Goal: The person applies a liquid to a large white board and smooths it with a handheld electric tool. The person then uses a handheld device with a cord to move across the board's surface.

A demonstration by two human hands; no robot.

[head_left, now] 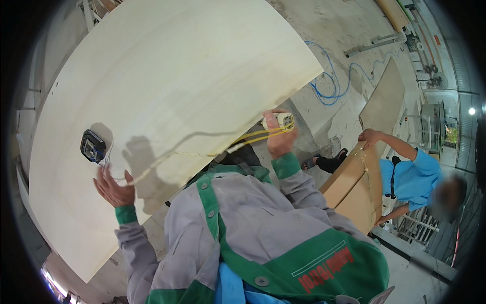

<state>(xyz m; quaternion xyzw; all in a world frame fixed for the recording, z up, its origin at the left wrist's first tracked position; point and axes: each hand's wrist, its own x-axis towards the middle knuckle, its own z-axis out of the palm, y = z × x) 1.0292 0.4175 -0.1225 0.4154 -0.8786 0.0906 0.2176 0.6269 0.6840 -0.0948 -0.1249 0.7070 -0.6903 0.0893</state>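
A large pale board [192, 66] lies in front of me. My right hand [281, 139] is closed around a small roll of whitish and yellow cord [285, 121] at the board's near edge. From it, yellow strands and a whitish cord [167, 157] stretch left across the board to my other hand. My left hand [115, 190] is over the board at the left, fingers spread, with the cord passing by its thumb. Just beyond its fingertips sits a black device [93, 146] with an exposed inside; thin wires hang from it toward those fingers.
At the right, another person in a blue shirt [412, 177] holds a large brown cardboard piece [354, 185]. A blue hose [334, 83] lies looped on the concrete floor beyond the board. A flat panel [385, 99] stands near that person.
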